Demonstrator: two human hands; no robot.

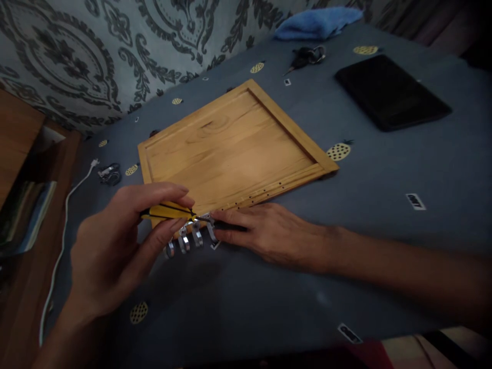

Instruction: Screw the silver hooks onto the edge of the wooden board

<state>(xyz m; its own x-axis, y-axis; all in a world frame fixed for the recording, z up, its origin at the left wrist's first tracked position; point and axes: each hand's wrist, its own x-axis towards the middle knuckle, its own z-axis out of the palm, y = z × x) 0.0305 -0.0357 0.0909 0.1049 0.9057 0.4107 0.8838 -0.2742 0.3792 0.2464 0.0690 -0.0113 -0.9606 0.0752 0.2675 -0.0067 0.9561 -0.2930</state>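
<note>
A wooden tray-like board [230, 143] lies on a grey-blue cloth with pineapple prints. My left hand [119, 241] is closed round a yellow-and-black screwdriver [169, 211], whose tip points right at a metal hook rack [190, 237] at the board's near edge. My right hand [269, 233] rests beside it, fingers pressed onto the right end of the rack. Several silver hooks hang off the rack toward me.
A black tablet [392, 92] lies at the right rear. Scissors [307, 56] and a blue cloth [315, 23] sit at the back. A white cable [65, 215] and a small metal part [109, 174] are at the left, by a wooden shelf [19, 154].
</note>
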